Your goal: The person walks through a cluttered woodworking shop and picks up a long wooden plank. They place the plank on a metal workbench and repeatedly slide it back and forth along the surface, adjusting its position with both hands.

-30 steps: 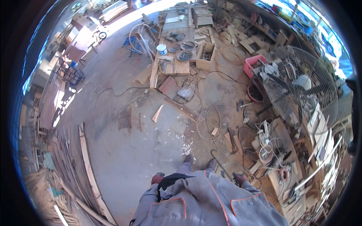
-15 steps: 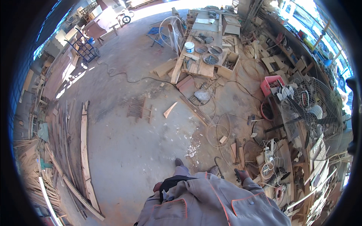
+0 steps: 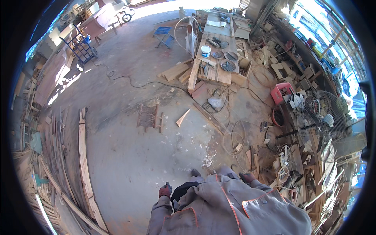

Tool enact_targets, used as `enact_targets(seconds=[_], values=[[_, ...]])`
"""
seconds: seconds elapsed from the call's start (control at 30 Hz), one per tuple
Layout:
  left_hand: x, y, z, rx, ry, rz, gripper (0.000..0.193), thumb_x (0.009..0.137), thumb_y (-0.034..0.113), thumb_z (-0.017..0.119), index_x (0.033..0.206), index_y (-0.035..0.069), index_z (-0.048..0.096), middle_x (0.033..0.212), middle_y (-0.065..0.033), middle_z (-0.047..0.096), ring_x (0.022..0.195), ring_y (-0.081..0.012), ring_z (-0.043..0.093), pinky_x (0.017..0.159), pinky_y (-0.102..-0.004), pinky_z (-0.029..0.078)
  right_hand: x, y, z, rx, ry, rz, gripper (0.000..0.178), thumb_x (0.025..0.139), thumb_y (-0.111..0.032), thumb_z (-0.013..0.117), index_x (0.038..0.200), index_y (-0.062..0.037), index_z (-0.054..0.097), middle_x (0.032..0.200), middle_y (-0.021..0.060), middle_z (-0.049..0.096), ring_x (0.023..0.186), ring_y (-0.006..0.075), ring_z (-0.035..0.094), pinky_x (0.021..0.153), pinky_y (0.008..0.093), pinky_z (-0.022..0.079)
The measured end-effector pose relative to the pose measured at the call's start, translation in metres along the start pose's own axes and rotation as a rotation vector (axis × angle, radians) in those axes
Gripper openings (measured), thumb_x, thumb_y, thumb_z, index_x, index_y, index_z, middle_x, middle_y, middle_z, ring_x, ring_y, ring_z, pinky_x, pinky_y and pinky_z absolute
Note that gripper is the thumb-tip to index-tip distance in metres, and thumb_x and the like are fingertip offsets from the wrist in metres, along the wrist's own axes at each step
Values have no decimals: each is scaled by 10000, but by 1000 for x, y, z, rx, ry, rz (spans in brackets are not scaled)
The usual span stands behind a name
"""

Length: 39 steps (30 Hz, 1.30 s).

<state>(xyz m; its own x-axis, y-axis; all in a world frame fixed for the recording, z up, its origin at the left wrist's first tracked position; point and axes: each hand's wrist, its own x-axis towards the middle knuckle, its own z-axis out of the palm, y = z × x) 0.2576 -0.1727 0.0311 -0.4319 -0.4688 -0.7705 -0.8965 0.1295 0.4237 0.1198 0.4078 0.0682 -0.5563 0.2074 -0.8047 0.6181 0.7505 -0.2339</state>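
My left hand (image 3: 165,190), in a dark red and black work glove, hangs at my left side beside the grey jacket (image 3: 219,203). Its fingers look loosely bent and apart, and no object shows in them. On the other side, my gloved right hand (image 3: 246,178) hangs low with its dark fingers stretched forward, nothing visible in it. Nearest to it are wood offcuts (image 3: 255,164) on the floor. A dark shoe (image 3: 195,172) shows ahead of the jacket. Both hands are small in the picture.
Long planks (image 3: 84,156) lie on the left. Ahead are a slatted wooden piece (image 3: 148,116), a pointed offcut (image 3: 182,118) and a cable (image 3: 135,83). A workbench (image 3: 212,72) holds a white bucket (image 3: 205,51) and bowls. A large fan (image 3: 323,121) stands right, near a red crate (image 3: 281,92).
My left hand has swung forward and out from beside the jacket. My right hand has moved slightly left and forward in the picture. The view has shifted, with the workbench farther right.
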Motion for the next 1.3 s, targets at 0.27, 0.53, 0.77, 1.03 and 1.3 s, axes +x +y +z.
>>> enact_targets(seconds=[0.27, 0.53, 0.77, 1.03, 1.3], values=[[50, -62, -55, -467, 96, -206, 591, 1043, 596, 582, 1072, 29, 748, 886, -83, 765, 788, -222, 708, 731, -359, 573, 35, -137, 7, -130, -70, -169, 769, 880, -750, 650, 1042, -16, 813, 984, 188, 793, 891, 299, 749, 841, 420, 568], [17, -80, -110, 92, 177, -194, 534, 1065, 514, 559, 960, 42, 786, 904, -82, 788, 908, -266, 732, 766, -438, 575, 99, -320, 31, -476, -173, -197, 850, 849, -808, 618, 1110, -20, 801, 1099, 247, 773, 1074, 402, 736, 931, 452, 556], [34, -30, -176, 118, 155, -273, 512, 1057, 526, 564, 971, 60, 758, 871, -74, 763, 839, -247, 702, 713, -422, 551, 149, -526, 51, -530, -274, -414, 830, 880, -800, 552, 1048, -26, 798, 1056, 249, 757, 1037, 417, 734, 928, 492, 547], [132, 38, -262, -109, 189, -256, 491, 1049, 541, 570, 985, 80, 725, 834, -66, 733, 761, -225, 668, 653, -404, 523, 151, -717, 59, -447, -127, -486, 778, 896, -765, 580, 1077, -40, 798, 1058, 236, 756, 1020, 430, 721, 919, 494, 550], [225, 25, -368, -136, 200, -247, 472, 1040, 555, 576, 998, 100, 693, 797, -57, 704, 683, -203, 635, 593, -386, 495, 142, -759, 126, -551, -122, -301, 815, 870, -773, 608, 1037, 3, 795, 1077, 252, 758, 1037, 411, 733, 924, 475, 554]])
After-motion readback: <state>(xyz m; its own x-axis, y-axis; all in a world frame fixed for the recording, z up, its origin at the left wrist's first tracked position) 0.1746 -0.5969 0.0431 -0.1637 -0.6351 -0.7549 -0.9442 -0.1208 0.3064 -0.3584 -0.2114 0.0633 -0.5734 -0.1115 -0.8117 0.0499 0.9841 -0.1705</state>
